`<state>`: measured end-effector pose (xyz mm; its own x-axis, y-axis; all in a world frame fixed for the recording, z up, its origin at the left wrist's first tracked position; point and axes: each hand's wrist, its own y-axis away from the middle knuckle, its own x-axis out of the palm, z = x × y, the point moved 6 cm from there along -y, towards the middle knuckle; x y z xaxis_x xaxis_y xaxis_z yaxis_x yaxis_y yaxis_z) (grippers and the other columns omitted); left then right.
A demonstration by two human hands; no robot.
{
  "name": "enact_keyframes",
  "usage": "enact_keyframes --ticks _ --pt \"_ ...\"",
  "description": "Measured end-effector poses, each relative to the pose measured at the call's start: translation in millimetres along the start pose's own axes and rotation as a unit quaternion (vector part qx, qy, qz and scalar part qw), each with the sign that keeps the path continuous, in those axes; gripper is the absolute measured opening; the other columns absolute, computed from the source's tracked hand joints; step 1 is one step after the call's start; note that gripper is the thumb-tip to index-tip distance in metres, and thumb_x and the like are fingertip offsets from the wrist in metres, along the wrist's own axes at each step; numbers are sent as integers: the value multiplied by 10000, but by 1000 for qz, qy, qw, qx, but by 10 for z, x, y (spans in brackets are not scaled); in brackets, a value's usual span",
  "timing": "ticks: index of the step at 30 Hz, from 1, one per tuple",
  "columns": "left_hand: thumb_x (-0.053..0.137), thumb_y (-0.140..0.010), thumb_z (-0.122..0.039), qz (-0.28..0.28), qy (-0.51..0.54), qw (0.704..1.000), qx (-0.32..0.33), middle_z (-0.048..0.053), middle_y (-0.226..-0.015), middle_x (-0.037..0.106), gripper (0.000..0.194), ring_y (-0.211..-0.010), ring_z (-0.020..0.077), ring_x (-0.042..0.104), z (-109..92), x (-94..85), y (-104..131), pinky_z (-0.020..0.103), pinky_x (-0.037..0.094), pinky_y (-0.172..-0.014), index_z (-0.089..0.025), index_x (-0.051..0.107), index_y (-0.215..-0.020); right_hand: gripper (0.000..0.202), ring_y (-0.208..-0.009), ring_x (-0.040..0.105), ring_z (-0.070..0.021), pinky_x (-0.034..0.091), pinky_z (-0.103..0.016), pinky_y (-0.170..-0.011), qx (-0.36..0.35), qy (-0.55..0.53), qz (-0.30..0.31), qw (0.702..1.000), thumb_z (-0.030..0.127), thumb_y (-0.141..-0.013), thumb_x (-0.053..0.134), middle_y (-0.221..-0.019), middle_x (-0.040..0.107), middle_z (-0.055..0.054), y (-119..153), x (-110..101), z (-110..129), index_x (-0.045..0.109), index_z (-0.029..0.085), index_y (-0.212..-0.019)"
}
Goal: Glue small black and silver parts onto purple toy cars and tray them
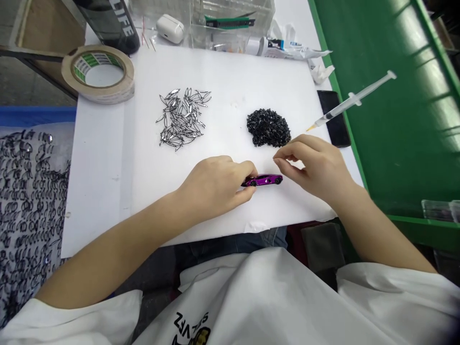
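My left hand point(219, 184) grips one end of a small purple toy car point(265, 179) between thumb and fingers, low over the white work surface point(215, 72). Just right of the car is my right hand point(312, 165), its thumb and forefinger brought close together; whatever they may hold is too small to make out. Beyond it lies a heap of small black pieces point(268, 127). Farther left, clear dark-edged slivers point(182, 118) are spread in a loose pile.
A syringe point(354, 99) with an orange tip points toward the black heap, beside a dark phone point(333, 117). A tape roll point(98, 74), dark bottle point(108, 24), white earbud case point(170, 28) and clear trays point(233, 36) line the far side. Sheets of dark-edged parts point(32, 206) lie left.
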<state>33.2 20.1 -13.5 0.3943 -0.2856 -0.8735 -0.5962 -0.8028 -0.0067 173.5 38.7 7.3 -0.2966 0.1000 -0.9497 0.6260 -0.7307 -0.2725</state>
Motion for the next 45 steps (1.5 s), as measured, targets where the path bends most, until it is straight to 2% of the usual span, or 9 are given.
enact_keyframes --ticks 4,7,19,27,32,36,40,43,45 --pt "521 -828 -325 -15 -3 1000 -1 17 -733 650 217 -737 186 617 7 20 -10 286 408 -616 -206 633 -971 91 -647 553 -132 476 -262 -572 -66 -34 -103 992 111 -773 591 -704 603 -41 108 -77 295 573 187 -820" --pt "511 -829 -332 -22 -1 1000 -4 23 -728 650 221 -737 187 621 15 28 -14 283 415 -618 -201 634 -957 125 -585 521 -118 447 -254 -511 -99 -48 -133 985 87 -739 635 -656 585 -33 155 -18 371 576 175 -806" --pt "477 -834 -323 -39 -17 999 -4 24 -662 626 227 -678 177 607 15 30 -19 261 386 -568 -187 643 -909 209 -558 508 -119 420 -262 -476 -104 -26 -131 986 82 -727 648 -642 577 -17 190 37 377 602 205 -891" --pt "484 -828 -326 -37 -18 999 -2 14 -653 611 222 -667 166 598 19 34 -22 252 372 -566 -190 642 -903 218 -535 416 -98 370 -240 -452 -119 -9 -117 986 96 -750 621 -626 485 -2 182 42 339 625 269 -882" --pt "498 -818 -328 -31 -18 999 1 13 -647 605 216 -659 163 592 27 35 -26 249 369 -561 -189 642 -898 228 -567 393 -91 346 -230 -449 -151 -5 -109 982 98 -741 637 -667 435 -8 190 31 304 644 235 -923" --pt "491 -820 -314 -36 -14 999 6 22 -657 615 218 -675 176 603 20 39 -27 262 380 -564 -184 644 -903 209 -580 455 -75 379 -217 -452 -115 -105 -69 985 108 -777 609 -724 460 -12 184 47 213 652 242 -932" --pt "515 -801 -286 -32 -5 999 14 14 -677 627 192 -686 185 608 3 47 -23 277 388 -572 -187 634 -913 294 -574 508 -89 389 -237 -448 -48 -172 -124 976 65 -764 606 -715 530 -11 204 -57 113 648 274 -966" --pt "529 -792 -271 -34 -2 999 24 3 -705 633 177 -684 180 599 -15 39 -9 283 390 -575 -181 617 -916 312 -562 517 -95 388 -243 -452 -34 -174 -166 970 35 -745 610 -697 579 -3 183 -192 110 646 269 -948" --pt "534 -793 -271 -32 -6 999 38 0 -743 637 175 -691 175 590 -33 40 3 286 395 -583 -175 602 -922 268 -572 521 -99 402 -247 -480 -16 -165 -166 972 48 -755 602 -689 596 1 111 -264 117 645 260 -913"
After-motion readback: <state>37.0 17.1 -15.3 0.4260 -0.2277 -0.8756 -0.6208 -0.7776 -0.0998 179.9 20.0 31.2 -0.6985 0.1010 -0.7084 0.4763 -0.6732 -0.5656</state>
